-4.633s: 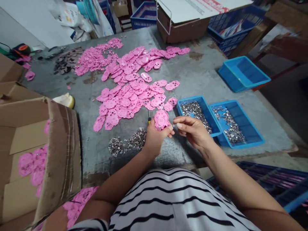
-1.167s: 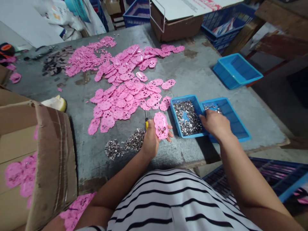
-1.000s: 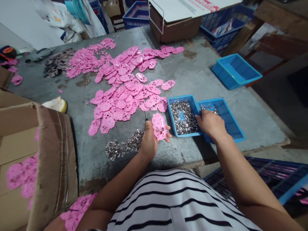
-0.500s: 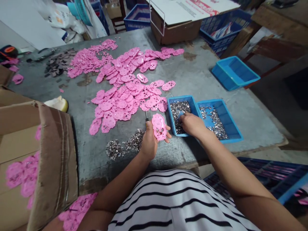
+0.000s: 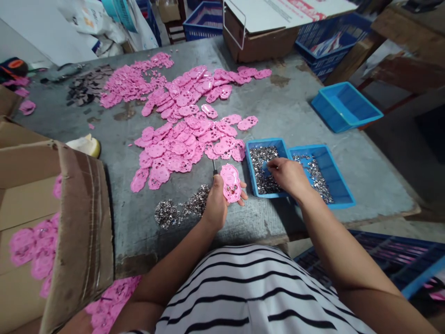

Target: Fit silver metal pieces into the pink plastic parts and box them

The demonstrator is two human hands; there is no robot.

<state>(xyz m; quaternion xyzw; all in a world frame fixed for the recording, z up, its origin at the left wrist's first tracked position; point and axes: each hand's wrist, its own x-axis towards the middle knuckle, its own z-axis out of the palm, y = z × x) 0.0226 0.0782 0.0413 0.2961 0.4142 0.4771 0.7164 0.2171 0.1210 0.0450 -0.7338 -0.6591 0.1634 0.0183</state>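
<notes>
My left hand (image 5: 216,202) grips a pink plastic plate (image 5: 231,183) by its lower edge, just above the table's near edge. My right hand (image 5: 288,175) reaches into the nearer blue tray (image 5: 251,160) full of small silver metal parts (image 5: 263,160), its fingers curled and pinching among them; whether a part is between them I cannot make out. A second blue tray (image 5: 339,183) with more silver parts sits right beside it. A yellow-handled screwdriver (image 5: 214,169) lies behind my left hand.
Several pink plates (image 5: 184,134) are spread over the grey table (image 5: 299,120). A loose heap of silver parts (image 5: 182,208) lies near the front edge. A cardboard box (image 5: 59,222) with pink plates stands at left, an empty blue tray (image 5: 344,106) at right, a brown box (image 5: 267,37) behind.
My right hand moved from the right tray over to the left tray and dipped into the silver parts. My left hand kept holding the pink plate in place.
</notes>
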